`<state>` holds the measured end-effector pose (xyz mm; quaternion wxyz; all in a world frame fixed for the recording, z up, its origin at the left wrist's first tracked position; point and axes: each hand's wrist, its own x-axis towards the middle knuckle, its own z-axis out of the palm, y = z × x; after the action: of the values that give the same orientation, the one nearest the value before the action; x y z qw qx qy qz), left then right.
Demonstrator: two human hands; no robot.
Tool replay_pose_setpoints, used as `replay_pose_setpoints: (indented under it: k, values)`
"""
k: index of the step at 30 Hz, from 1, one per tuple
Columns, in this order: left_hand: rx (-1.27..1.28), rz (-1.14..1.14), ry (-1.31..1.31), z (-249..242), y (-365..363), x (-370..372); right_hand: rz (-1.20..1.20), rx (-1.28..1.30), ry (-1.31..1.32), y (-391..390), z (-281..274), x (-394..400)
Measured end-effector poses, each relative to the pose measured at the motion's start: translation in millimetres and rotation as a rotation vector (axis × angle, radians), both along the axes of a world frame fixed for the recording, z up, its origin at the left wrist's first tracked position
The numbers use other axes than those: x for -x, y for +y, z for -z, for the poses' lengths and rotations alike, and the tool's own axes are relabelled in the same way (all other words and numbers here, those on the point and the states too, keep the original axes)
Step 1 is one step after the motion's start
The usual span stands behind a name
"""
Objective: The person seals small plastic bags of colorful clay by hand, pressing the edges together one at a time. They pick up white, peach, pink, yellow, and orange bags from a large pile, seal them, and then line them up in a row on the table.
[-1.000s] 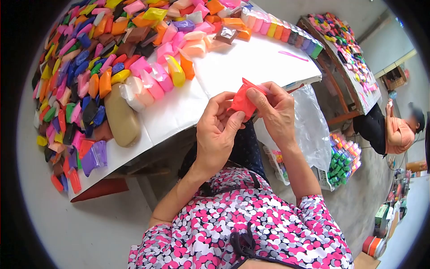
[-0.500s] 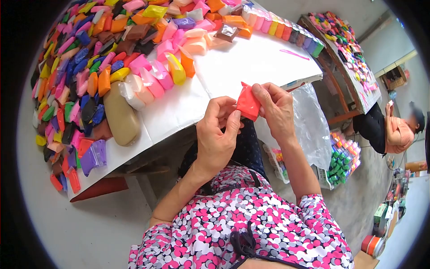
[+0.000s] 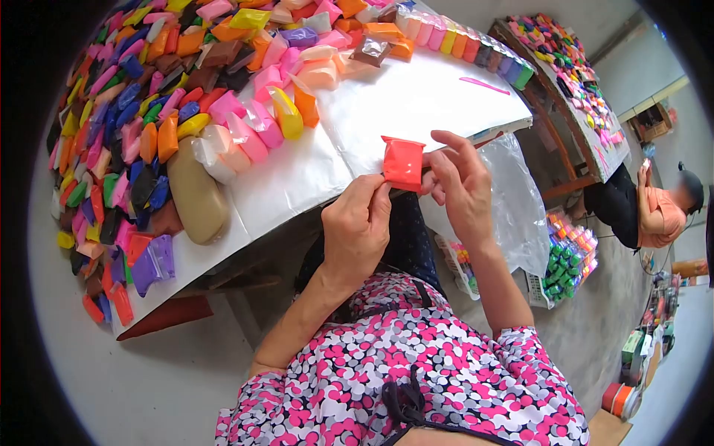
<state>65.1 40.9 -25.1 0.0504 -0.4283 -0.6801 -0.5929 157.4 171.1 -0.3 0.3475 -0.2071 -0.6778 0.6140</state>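
Note:
A red wrapped packet [image 3: 404, 162] is held up near the table's front edge. My left hand [image 3: 358, 225] pinches its lower left corner between thumb and fingers. Just right of the packet is my right hand [image 3: 462, 186], its fingers apart and partly curled; some fingertips lie close to the packet's lower right side, and whether they touch it I cannot tell. Behind both hands is the white-covered table [image 3: 294, 175], with a yellow packet [image 3: 285, 113] and a large tan block [image 3: 198, 195] on its left part.
Many coloured packets [image 3: 141, 111] are heaped on the table's left. A coloured row [image 3: 468, 46] lines its back edge, near a pink strip [image 3: 484, 85]. Right are a plastic bag [image 3: 513, 201], a basket of packets [image 3: 565, 264], a second table [image 3: 554, 97] and a seated person [image 3: 658, 212].
My right hand has let go of the packet's upper part and opened to the right. The packet now shows its broad face, still pinched by my left hand.

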Motion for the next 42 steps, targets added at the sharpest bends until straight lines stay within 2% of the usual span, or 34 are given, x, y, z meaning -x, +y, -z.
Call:
replay_pose_setpoints:
  k: [2, 6, 10, 13, 16, 19, 22, 25, 28, 31, 37, 42]
  values:
    - [0.009, -0.006, -0.012, 2, 0, 0, 0.057, -0.167, 0.026, -3, 7, -4]
    - [0.033, -0.012, 0.006, 7, 0, -1, 0.001, -0.058, -0.040, -13, 5, -9]
    - [0.026, -0.003, 0.015, 11, 0, -5, 0.011, -0.358, -0.128, -15, 10, -9]
    - [0.087, 0.097, -0.113, 13, -4, -5, 0.019, -0.242, -0.088, -18, 24, -9]
    - [0.021, 0.202, -0.485, 8, -4, -10, 0.043, -0.231, -0.021, -24, 27, -9]
    - [-0.097, 0.285, -0.681, -2, 0, -14, 0.030, -0.165, -0.003, -31, 31, -10]
    - [-0.080, 0.374, -0.890, 10, 6, -3, 0.028, -0.243, -0.055, -35, 32, -11]
    - [-0.067, 0.331, -0.846, 9, 8, -5, 0.034, -0.592, -0.182, -30, 20, -18]
    - [-0.029, 0.375, -0.878, 3, 2, -7, 0.092, -0.972, -0.170, -15, 5, -19]
    - [0.007, 0.401, -0.827, 3, -1, -7, -0.035, -1.113, -0.142, -5, 1, -12]
    - [-0.029, 0.381, -0.814, 3, -1, -5, -0.108, -1.001, -0.238, -7, -6, -13]
    - [-0.026, 0.386, -0.816, 4, -1, -6, -0.106, -0.946, -0.143, -2, 3, -15]
